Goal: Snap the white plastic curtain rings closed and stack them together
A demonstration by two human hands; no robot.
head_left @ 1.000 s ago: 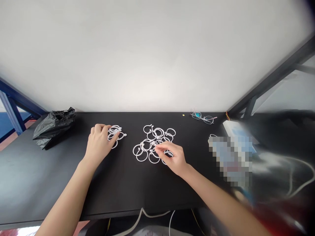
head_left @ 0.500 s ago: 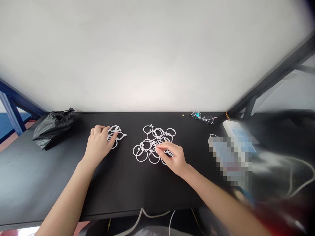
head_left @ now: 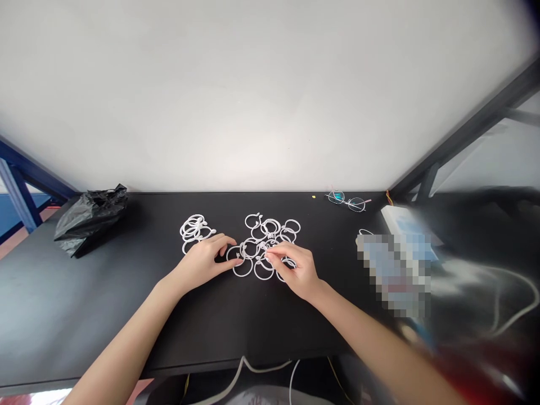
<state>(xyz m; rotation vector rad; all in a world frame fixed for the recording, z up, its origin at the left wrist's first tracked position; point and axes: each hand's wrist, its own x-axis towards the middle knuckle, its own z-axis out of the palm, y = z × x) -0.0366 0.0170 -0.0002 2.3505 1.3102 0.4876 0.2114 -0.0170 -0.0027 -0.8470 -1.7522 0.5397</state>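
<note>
A loose pile of thin white plastic rings [head_left: 264,278], each with a small knob or clasp, lies on the black table in front of me. My left hand [head_left: 215,256] is at the pile's left side, thumb and forefinger apart around the edge of a ring there, with nothing gripped between them. Over the pile's middle, my right hand [head_left: 293,267] pinches thumb and forefinger together on a white ring's knobbed end; the fingertips partly hide it. Farther left lies a smaller cluster of white rings [head_left: 193,228], its lower edge partly behind my left hand.
A crumpled black plastic bag [head_left: 90,219] sits at the far left. Eyeglasses [head_left: 346,201] lie near the wall at the back right. A white and blue box [head_left: 407,230] and a blurred-out item are on the right, with a pale cable [head_left: 523,281] beyond.
My left hand has left the smaller cluster of rings and moved right to the pile's left edge. My right hand stays pinched in nearly the same spot.
</note>
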